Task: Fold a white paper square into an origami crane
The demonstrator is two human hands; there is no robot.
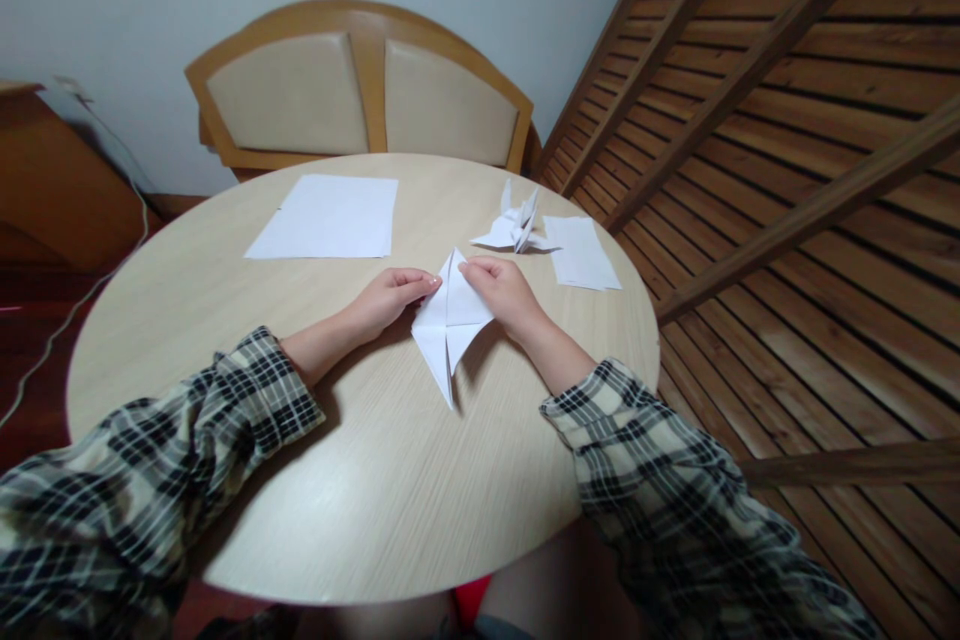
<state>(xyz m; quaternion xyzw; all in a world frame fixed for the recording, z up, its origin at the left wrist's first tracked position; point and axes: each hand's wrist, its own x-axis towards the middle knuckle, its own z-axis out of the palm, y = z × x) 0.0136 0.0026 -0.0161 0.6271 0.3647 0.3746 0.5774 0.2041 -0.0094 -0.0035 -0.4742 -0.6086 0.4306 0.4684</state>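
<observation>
A white sheet of paper folded into a kite-like diamond [450,315] is held between my two hands over the middle of the table. My left hand [391,300] pinches its upper left edge between thumb and fingers. On the opposite side, my right hand [506,292] grips the upper right edge, its thumb on the front face close to the top point. The lower part is split into two pointed flaps, the longer one reaching toward me. Just beyond my right hand stands a finished-looking folded paper crane [517,222].
A stack of white paper sheets [326,217] lies at the far left of the round table [360,490]. Smaller paper pieces [581,252] lie beside the crane. A padded bench back [375,90] is behind the table, and a slatted wooden partition [787,170] rises at the right.
</observation>
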